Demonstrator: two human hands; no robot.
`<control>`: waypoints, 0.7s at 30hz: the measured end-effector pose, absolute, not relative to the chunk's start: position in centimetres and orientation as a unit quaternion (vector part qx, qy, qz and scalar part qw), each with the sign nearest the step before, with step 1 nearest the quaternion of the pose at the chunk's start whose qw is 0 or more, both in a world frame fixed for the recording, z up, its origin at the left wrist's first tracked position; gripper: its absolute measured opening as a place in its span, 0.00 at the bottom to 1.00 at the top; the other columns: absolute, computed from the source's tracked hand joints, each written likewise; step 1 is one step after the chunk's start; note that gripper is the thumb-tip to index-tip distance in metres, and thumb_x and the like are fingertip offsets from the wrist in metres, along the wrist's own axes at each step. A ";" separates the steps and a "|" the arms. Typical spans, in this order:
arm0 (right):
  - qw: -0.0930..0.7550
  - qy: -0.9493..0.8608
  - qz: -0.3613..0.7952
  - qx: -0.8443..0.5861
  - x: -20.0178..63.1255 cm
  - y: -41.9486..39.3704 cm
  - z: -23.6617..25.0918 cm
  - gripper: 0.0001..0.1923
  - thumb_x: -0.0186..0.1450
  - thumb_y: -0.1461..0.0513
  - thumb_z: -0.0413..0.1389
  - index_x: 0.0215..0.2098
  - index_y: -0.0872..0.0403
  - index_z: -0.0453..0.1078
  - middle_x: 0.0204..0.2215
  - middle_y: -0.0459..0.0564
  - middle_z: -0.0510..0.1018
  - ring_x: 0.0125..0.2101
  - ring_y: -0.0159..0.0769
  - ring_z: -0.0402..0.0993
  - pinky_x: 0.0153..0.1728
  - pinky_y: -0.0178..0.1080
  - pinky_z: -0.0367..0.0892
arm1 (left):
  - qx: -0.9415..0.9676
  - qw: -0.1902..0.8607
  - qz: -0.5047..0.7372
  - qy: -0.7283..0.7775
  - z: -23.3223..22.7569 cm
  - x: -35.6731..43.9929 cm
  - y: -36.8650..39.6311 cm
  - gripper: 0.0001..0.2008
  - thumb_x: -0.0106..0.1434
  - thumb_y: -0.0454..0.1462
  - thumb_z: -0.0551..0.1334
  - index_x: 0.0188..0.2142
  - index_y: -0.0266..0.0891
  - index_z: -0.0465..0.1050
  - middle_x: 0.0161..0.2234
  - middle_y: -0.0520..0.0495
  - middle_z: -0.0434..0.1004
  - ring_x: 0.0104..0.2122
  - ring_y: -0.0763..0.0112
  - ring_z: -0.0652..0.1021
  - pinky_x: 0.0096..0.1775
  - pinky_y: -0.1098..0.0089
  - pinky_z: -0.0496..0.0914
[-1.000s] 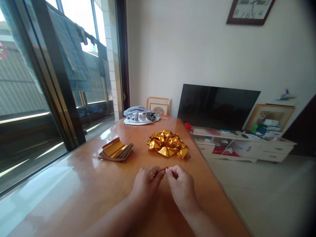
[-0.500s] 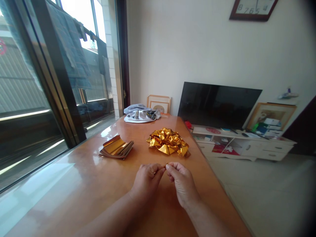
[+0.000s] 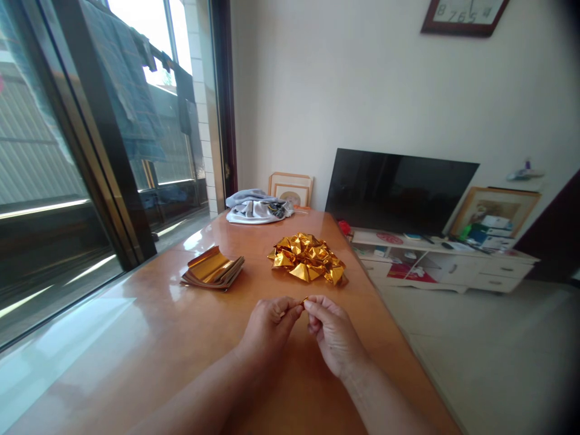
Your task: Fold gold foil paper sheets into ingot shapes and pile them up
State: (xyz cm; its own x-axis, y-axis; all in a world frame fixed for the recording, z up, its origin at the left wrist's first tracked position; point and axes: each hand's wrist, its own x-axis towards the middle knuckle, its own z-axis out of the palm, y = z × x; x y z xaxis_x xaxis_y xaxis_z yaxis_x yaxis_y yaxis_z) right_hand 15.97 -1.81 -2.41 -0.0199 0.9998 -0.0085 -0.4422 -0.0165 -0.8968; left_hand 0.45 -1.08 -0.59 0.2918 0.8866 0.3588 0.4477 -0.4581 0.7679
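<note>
Both my left hand [image 3: 273, 320] and my right hand [image 3: 333, 329] pinch a small piece of gold foil paper [image 3: 305, 300] between thumbs and fingers, low over the table. Most of that piece is hidden by the fingertips. Just beyond my hands lies a heap of folded gold foil pieces [image 3: 308, 258], shiny and angular. To the left of them rests a stack of gold foil paper sheets [image 3: 212, 269], the top sheet curling up at its edge.
The glossy brown wooden table [image 3: 181, 344] stretches away from me. Bundled grey cloth [image 3: 256, 207] lies at its far end, near framed pictures [image 3: 290, 188]. A television [image 3: 399, 193] stands on a low white cabinet [image 3: 489, 272] to the right. Glass doors [image 3: 104, 151] run along the left.
My hands stay pinched together in almost the same spot, with a little more gold showing between the fingertips. The whole view has shifted slightly.
</note>
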 end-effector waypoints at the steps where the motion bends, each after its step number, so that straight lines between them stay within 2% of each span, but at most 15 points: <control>1: 0.593 -0.374 0.614 -0.364 16.0 -1.8 -2.4 0.11 0.58 0.57 0.66 0.33 0.54 0.74 0.22 0.41 0.67 0.24 0.28 0.56 0.27 0.33 0.54 | 0.750 0.286 0.406 0.437 -0.7 0.5 -1.0 0.16 0.70 0.44 0.57 0.31 0.40 0.78 0.29 0.50 0.79 0.31 0.70 0.76 0.37 0.72 0.63; 3: 0.587 -0.383 0.613 -0.364 16.1 -1.8 -2.3 0.10 0.59 0.56 0.65 0.34 0.54 0.74 0.22 0.41 0.67 0.23 0.28 0.55 0.27 0.33 0.54 | 0.720 0.329 0.430 0.435 -0.9 0.5 -0.9 0.15 0.68 0.45 0.59 0.30 0.38 0.78 0.29 0.49 0.78 0.31 0.70 0.75 0.36 0.72 0.64; 6: 0.588 -0.406 0.580 -0.390 16.4 -1.8 -2.0 0.10 0.62 0.55 0.63 0.34 0.54 0.74 0.22 0.41 0.67 0.23 0.28 0.55 0.26 0.34 0.52 | 0.639 0.463 0.464 0.402 -1.2 0.4 -0.6 0.17 0.65 0.47 0.62 0.30 0.35 0.76 0.27 0.48 0.75 0.30 0.70 0.73 0.35 0.71 0.66; 9: 0.602 -0.410 0.545 -0.415 16.7 -1.8 -1.7 0.10 0.62 0.56 0.62 0.34 0.54 0.72 0.22 0.41 0.67 0.23 0.27 0.56 0.25 0.34 0.52 | 0.557 0.591 0.459 0.360 -1.0 0.2 -0.5 0.17 0.64 0.48 0.64 0.32 0.33 0.76 0.27 0.47 0.74 0.28 0.72 0.72 0.34 0.71 0.66; 11: 0.597 -0.414 0.544 -0.419 16.8 -1.9 -1.5 0.09 0.62 0.56 0.62 0.34 0.54 0.72 0.23 0.41 0.68 0.23 0.28 0.56 0.25 0.34 0.52 | 0.519 0.638 0.446 0.352 -0.8 0.1 -0.6 0.17 0.62 0.48 0.66 0.32 0.33 0.75 0.27 0.48 0.73 0.27 0.74 0.70 0.32 0.72 0.64; 15: 0.573 -0.441 0.559 -0.406 16.9 -2.1 -0.9 0.09 0.61 0.57 0.61 0.33 0.54 0.73 0.24 0.42 0.71 0.24 0.28 0.57 0.26 0.34 0.53 | 0.501 0.669 0.425 0.347 -0.6 -0.1 -0.6 0.18 0.61 0.48 0.67 0.31 0.33 0.74 0.26 0.49 0.72 0.26 0.75 0.68 0.30 0.74 0.60; 21: 0.563 -0.466 0.537 -0.422 16.8 -2.2 -0.4 0.06 0.59 0.59 0.62 0.32 0.54 0.74 0.23 0.41 0.72 0.24 0.29 0.60 0.27 0.34 0.56 | 0.522 0.663 0.400 0.357 -0.6 0.0 -0.6 0.17 0.59 0.47 0.69 0.30 0.33 0.74 0.24 0.50 0.71 0.24 0.77 0.65 0.27 0.74 0.55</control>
